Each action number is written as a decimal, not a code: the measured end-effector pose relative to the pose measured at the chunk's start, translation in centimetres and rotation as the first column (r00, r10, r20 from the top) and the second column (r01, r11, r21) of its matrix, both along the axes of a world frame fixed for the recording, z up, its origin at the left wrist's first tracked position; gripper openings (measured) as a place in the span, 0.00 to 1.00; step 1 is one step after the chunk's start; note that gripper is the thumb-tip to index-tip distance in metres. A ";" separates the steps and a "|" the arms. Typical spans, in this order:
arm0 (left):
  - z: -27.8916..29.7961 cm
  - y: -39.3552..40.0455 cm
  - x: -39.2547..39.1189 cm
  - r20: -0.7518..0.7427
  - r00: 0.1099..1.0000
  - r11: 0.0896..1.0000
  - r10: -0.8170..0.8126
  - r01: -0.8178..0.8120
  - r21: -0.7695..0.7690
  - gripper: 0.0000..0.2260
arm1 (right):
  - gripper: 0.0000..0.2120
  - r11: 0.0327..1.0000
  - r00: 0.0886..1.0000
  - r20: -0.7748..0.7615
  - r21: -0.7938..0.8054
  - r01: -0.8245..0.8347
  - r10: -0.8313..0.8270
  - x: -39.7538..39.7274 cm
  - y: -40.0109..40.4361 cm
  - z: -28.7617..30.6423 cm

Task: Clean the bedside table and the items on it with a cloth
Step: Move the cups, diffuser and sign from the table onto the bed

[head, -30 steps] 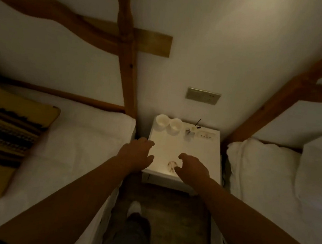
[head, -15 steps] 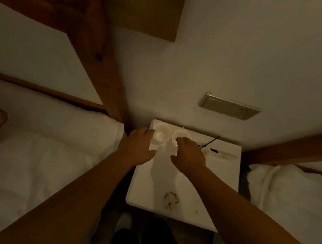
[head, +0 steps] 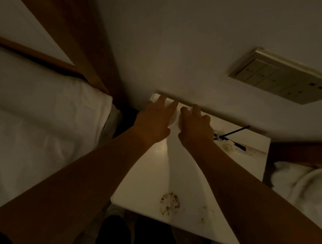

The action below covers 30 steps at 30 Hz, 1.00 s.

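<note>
Both your hands are down on the two cups at the back of the table (head: pixel 190 175), up at 12 o'clock by the wall. Left hand (head: pixel 154 121) lies spread over the left cup (head: pixel 173 121), fingers draped over its top; only a sliver of white rim shows. Right hand (head: pixel 194 125) is curled over the right cup, which is hidden entirely. Whether either hand has actually closed its grip, I cannot tell.

These look like small ceramic cups: light, rigid, smooth, breakable. Take each by the wall, not the rim, and lift straight.

No cloth anywhere in view. At 6 o'clock there's a brown ring stain (head: pixel 170 202) with specks to its right. At 2 o'clock a black stick (head: pixel 234 131) leans from some small white piece, possibly a holder; the dim light blurs it.
</note>
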<state>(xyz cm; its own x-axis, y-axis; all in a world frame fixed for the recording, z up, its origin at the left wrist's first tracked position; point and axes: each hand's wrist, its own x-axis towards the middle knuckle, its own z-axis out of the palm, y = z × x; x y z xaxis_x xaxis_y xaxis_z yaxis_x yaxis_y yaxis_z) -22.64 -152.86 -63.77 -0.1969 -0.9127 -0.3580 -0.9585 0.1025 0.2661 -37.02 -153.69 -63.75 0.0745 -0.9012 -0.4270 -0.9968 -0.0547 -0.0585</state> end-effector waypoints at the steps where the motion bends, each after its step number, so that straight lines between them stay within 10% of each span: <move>1: -0.1 -0.3 -0.1 0.004 1.000 1.000 0.004 -0.004 -0.021 0.39 | 0.33 1.000 1.000 0.009 -0.025 -0.010 0.010 -0.2 0.2 -0.3; 8: 1.2 -0.6 -0.1 0.035 0.999 0.997 -0.039 0.041 -0.071 0.35 | 0.39 0.999 0.995 0.088 0.026 0.034 -0.037 -0.6 0.2 -0.4; 19: 3.8 6.4 11.3 0.023 0.949 0.948 0.315 -0.316 0.032 0.38 | 0.41 0.973 0.959 0.170 0.004 -0.231 0.227 8.2 2.6 2.9; 24: 7.0 15.0 19.7 -0.014 0.836 0.836 0.548 -0.548 -0.032 0.38 | 0.40 0.894 0.864 0.235 -0.069 -0.442 0.445 18.7 6.3 6.1; 28: 8.7 27.1 26.7 0.022 0.642 0.642 0.766 -0.763 -0.076 0.37 | 0.31 0.625 0.600 0.181 -0.157 -0.765 0.779 29.1 14.1 7.4; 30: 9.1 28.5 27.5 0.022 0.625 0.624 0.780 -0.776 -0.086 0.37 | 0.37 0.677 0.645 0.234 -0.091 -0.730 0.727 30.6 15.0 7.8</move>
